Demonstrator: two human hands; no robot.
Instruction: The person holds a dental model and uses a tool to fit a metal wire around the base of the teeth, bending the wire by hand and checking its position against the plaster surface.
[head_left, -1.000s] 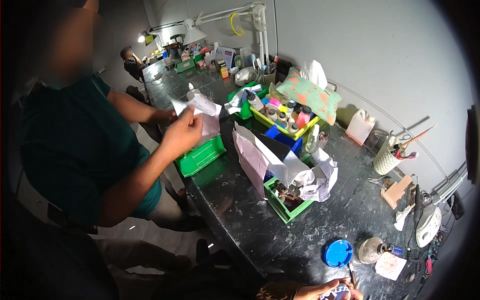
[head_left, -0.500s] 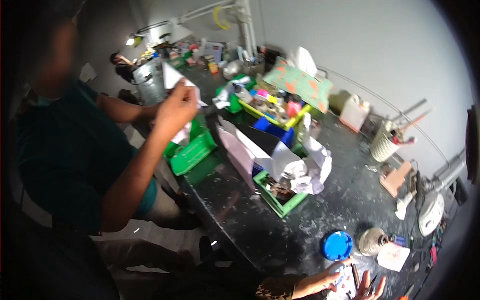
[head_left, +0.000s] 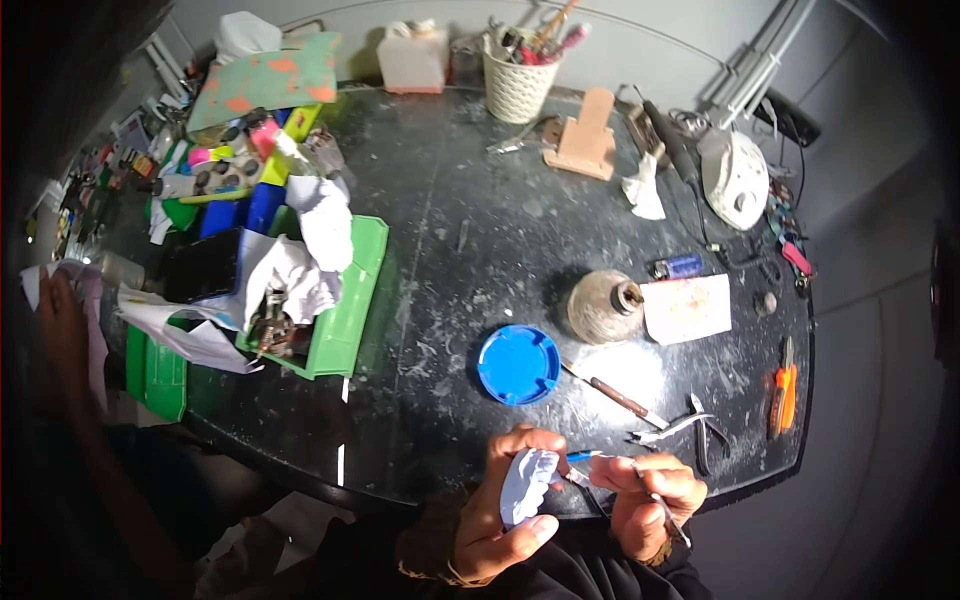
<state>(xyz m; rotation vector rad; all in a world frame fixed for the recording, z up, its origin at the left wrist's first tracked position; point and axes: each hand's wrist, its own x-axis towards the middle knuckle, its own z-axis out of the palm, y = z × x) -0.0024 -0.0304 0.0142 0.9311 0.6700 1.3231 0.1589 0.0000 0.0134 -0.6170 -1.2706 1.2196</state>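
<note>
You hold a blue-white tooth cast (head_left: 527,487) in your left hand (head_left: 512,515), thumb and fingers clamped on it, at the near edge of a black bench (head_left: 430,400). Just to its right, your right hand (head_left: 652,498) is closed on a thin tool (head_left: 672,518), which slants down across the fingers; hand and cast are apart.

Beyond your hands lie pliers (head_left: 680,430), their handles spread, and a brown-handled knife (head_left: 620,398). Orange-handled cutters (head_left: 782,402) rest near the bench's right edge. A round blue dish (head_left: 519,366) sits ahead of your left hand, near a squat bottle (head_left: 600,308) that stands beside a stained white card (head_left: 690,310).

To your left, crumpled paper (head_left: 322,225) spills over a green bin (head_left: 352,300), and a co-worker's hand (head_left: 62,300) shows at the dim far left, near a sheet of paper. Farther back are a white device (head_left: 735,180) at right, a tan stand (head_left: 583,145), a woven cup (head_left: 518,88) of brushes, a jug (head_left: 413,62) and, at left, a green-and-orange tissue pouch (head_left: 265,85) beside small bottles (head_left: 225,168).
</note>
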